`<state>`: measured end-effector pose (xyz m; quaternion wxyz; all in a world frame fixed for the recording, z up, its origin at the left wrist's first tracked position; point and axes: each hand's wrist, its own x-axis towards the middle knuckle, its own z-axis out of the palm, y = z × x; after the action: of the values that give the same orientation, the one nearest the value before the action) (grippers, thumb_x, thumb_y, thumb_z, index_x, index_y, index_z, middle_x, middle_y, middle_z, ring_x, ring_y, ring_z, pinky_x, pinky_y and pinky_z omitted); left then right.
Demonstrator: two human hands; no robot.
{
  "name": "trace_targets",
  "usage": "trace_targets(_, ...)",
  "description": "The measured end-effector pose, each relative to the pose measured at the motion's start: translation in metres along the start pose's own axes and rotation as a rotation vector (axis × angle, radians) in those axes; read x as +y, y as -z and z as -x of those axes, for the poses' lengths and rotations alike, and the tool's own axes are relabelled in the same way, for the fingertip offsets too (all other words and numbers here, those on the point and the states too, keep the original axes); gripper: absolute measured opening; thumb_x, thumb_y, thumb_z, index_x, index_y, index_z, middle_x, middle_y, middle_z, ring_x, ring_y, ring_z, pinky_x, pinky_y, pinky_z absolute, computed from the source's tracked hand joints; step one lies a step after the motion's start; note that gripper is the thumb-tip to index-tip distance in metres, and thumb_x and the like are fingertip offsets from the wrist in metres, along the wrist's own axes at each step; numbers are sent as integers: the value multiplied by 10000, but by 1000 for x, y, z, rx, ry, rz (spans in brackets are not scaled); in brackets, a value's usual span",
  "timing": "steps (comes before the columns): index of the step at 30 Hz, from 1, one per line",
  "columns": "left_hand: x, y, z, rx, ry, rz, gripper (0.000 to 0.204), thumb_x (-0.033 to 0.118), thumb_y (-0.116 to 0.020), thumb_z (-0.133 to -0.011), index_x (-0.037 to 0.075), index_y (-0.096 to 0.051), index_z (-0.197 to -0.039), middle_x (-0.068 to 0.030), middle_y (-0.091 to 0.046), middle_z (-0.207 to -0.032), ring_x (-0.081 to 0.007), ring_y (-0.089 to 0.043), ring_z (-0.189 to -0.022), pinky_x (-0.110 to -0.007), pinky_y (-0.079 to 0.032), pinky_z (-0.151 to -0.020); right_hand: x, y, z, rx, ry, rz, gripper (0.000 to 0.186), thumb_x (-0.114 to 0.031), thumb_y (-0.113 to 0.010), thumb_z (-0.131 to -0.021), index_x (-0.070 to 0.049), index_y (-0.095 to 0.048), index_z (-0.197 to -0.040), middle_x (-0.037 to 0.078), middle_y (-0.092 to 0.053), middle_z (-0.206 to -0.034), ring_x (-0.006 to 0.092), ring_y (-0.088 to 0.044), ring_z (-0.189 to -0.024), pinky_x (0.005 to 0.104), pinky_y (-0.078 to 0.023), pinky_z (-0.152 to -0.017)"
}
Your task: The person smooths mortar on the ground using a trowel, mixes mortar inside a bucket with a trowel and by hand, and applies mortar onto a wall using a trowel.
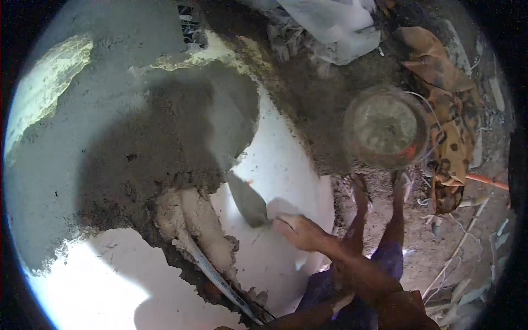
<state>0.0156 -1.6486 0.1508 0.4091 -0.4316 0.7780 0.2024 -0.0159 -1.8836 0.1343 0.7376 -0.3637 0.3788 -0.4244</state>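
My right hand (300,232) is closed round the handle of a trowel (247,202), its grey, mortar-smeared blade lying close against the white wall surface (280,151). Whether the blade touches the wall, I cannot tell. Wet grey mortar (165,118) covers the wall above and left of the blade, with a ragged lower edge. Left of the trowel, a pale flexible conduit (217,281) runs down a rough channel cut in the wall. Part of my left forearm (311,316) shows at the lower edge; its hand is out of view.
A bucket (352,144) of grey mortar with something orange in it stands beyond my feet. To its right lies a torn brown sack (454,140). White plastic sheeting (335,27) is heaped at the top. Sticks, wires and rubble (462,247) litter the floor at right.
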Motion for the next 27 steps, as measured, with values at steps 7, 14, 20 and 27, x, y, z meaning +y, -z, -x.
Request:
trace_targets(7,9,5,2,65,-19,8,255,187,-586,-876,109,-668,-1105,-202,-548,-1192,-459,-556,-973,-566,-464,-837,25,46,105,391,-471,196,320,-309,-547,-1000,3,-562,-1073,249,-652,-878,423,-661,-838,484,-498,-725)
trace_targets(14,8,-7,6,219,24,-84,228,196,-597,-864,98,-702,-1041,-203,-570,-1114,-445,-574,-910,-560,-466,-816,13,105,133,882,-588,503,360,-306,-597,-970,-26,-511,-1179,306,-633,-904,500,-627,-918,543,-479,-722)
trace_targets(20,-1,-49,-17,658,56,-104,260,180,-615,-866,116,-684,-1109,-175,-582,-1144,-435,-587,-954,-540,-456,-847,-14,151,120,877,-367,638,373,-265,-567,-966,-59,-441,-1250,308,-633,-996,541,-603,-933,565,-473,-789)
trace_targets(27,7,-10,14,16,-19,-38,429,224,-705,-806,156,-623,-1221,-153,-547,-1247,-408,-557,-1056,-508,-420,-921,-33,232,77,600,-584,1234,336,-120,-621,-798,36,-626,-1096,230,-693,-899,396,-703,-804,493,-559,-700)
